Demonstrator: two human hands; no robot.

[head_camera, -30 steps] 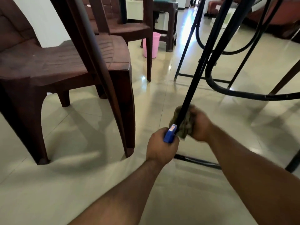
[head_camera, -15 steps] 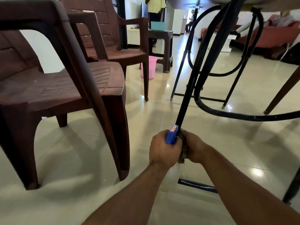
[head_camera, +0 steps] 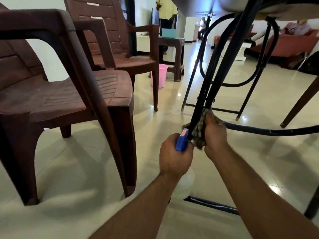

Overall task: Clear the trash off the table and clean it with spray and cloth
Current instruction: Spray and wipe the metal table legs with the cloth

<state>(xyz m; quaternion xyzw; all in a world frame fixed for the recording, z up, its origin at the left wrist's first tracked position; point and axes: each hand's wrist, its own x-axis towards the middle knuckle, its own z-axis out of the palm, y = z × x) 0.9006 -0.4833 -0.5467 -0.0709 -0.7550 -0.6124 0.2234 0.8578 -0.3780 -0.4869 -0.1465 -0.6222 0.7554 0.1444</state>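
Left hand [head_camera: 174, 156] curled round spray bottle [head_camera: 180, 143] at its blue head, just beside the table leg [head_camera: 198, 109]. Right hand [head_camera: 215, 133] clutched the cloth [head_camera: 199, 133] against that leg, probably wrapped round it; partly hidden.

Floor [head_camera: 224, 87]: glossy cream tiles, glare at centre.
Near chair [head_camera: 69, 100]: brown plastic, left.
Far chair [head_camera: 124, 61]: same kind, upper middle-left.
Bucket [head_camera: 158, 75]: pink, beside far chair.
Stool [head_camera: 172, 43]: brown, behind bucket.
Sofa [head_camera: 284, 47]: reddish, upper right.
Wall [head_camera: 25, 3]: white, upper left.
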